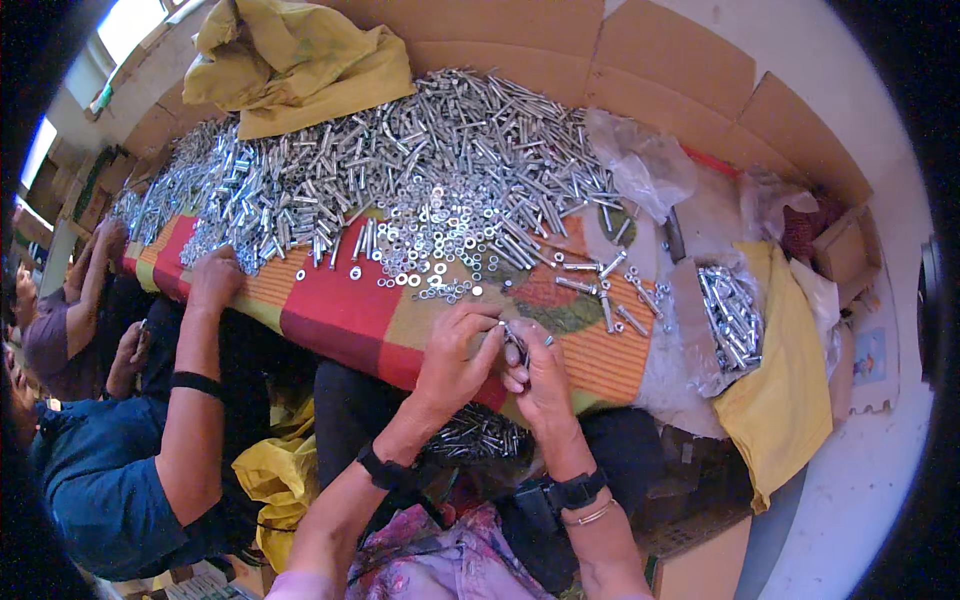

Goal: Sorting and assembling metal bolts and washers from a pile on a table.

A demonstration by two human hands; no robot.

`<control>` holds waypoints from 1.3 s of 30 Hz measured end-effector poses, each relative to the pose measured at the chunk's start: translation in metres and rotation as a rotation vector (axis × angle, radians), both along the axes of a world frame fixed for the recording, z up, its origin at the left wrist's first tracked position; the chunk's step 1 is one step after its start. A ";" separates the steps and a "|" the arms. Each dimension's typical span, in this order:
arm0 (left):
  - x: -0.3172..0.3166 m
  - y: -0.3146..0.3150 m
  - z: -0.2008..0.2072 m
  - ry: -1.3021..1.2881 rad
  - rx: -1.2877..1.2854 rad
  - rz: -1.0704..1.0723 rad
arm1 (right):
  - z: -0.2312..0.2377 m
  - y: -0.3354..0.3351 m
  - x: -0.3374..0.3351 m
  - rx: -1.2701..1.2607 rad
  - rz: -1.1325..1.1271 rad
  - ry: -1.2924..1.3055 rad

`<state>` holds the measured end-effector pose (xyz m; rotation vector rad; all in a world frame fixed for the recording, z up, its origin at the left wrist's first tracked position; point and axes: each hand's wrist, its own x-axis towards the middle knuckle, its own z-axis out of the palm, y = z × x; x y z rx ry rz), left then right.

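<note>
My left hand [459, 352] and my right hand [543, 378] meet just over the near edge of the cloth-covered table. Fingers of the right hand are closed round a small metal bolt [514, 338], mostly hidden by them. Thumb and fingertips of the left hand pinch at its upper end; whether a washer or nut is there is too small to tell. Beyond my hands lie loose washers and nuts [432, 232]. Behind them rises a large heap of silvery bolts [470, 130]. To the right, several bolts [606, 292] with sleeves lie apart on the cloth.
A box of bolts [732, 318] stands at the right beside a yellow cloth [775, 400]. Clear plastic [640, 165] and a yellow sack [295, 60] lie at the back. More bolts [470, 432] sit below the table edge. At left, a co-worker's hand [216, 280] reaches to the heap.
</note>
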<state>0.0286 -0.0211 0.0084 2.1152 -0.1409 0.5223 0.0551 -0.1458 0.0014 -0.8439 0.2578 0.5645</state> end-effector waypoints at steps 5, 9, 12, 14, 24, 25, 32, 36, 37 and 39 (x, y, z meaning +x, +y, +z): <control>-0.007 -0.001 0.007 0.079 -0.140 0.034 | 0.005 -0.003 -0.003 0.009 0.052 0.046; -0.013 -0.007 0.011 0.138 -0.232 0.004 | -0.003 -0.009 -0.004 0.144 0.121 0.162; -0.016 -0.009 0.016 0.120 -0.325 -0.007 | -0.007 -0.017 -0.001 0.100 0.190 0.050; -0.020 -0.011 0.016 0.256 -0.599 -0.029 | 0.003 -0.006 -0.006 -0.390 -0.046 -0.455; -0.033 -0.028 0.024 0.288 -0.955 -0.117 | 0.018 -0.004 -0.020 -0.767 -0.323 -0.709; -0.034 -0.030 0.023 0.248 -0.878 -0.105 | 0.015 -0.004 -0.021 -0.606 -0.334 -0.595; -0.041 -0.040 0.020 0.072 -0.643 -0.120 | -0.011 -0.016 -0.026 -0.179 -0.195 -0.209; -0.050 -0.037 0.020 0.003 -0.370 -0.075 | -0.031 -0.016 -0.040 0.211 0.006 -0.092; -0.051 -0.038 0.020 -0.002 -0.373 -0.083 | -0.026 -0.012 -0.049 0.151 -0.049 -0.027; -0.050 -0.036 0.012 -0.076 -0.173 -0.131 | -0.064 0.006 -0.057 0.254 -0.097 -0.033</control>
